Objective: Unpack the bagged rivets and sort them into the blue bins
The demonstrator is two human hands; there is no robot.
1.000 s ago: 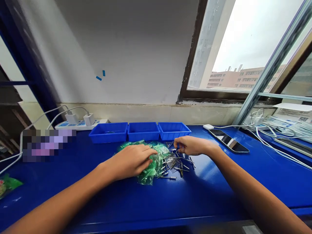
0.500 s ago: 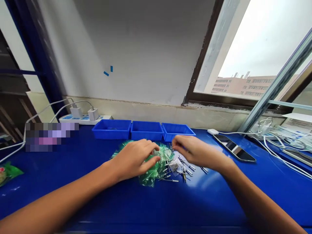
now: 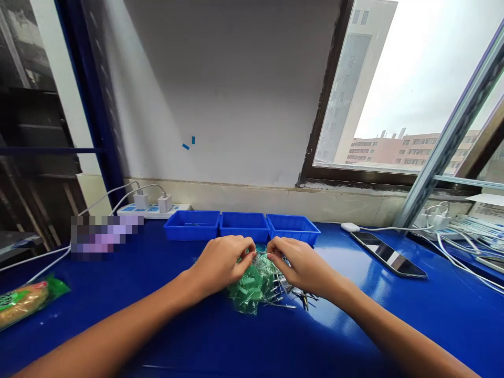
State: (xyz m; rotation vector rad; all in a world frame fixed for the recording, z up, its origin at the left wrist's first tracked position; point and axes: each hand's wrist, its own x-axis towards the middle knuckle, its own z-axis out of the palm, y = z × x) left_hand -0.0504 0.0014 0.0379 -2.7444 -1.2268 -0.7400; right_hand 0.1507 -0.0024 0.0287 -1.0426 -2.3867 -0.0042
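Note:
A thin silver blind rivet [image 3: 263, 253] spans the gap between my two hands above the pile. My left hand [image 3: 224, 261] pinches its left end between thumb and index finger. At the other end, my right hand [image 3: 297, 262] is closed on it with the fingertips. Crumpled green plastic bags [image 3: 250, 289] lie under and between the hands. Several loose blind rivets [image 3: 289, 306] are scattered to the right of the bags, partly hidden by my right hand.
Three blue bins stand in a row behind my hands: left [image 3: 191, 233], middle [image 3: 244, 235] and right [image 3: 295, 236]. A phone [image 3: 388, 254] and cables lie on the right. A power strip [image 3: 181, 210] is at the wall, a wrapped bread [image 3: 27, 302] far left.
My right hand has come in to meet my left, and the rivet now shows between both. My left fingers have closed into a pinch. The camera view has shifted slightly.

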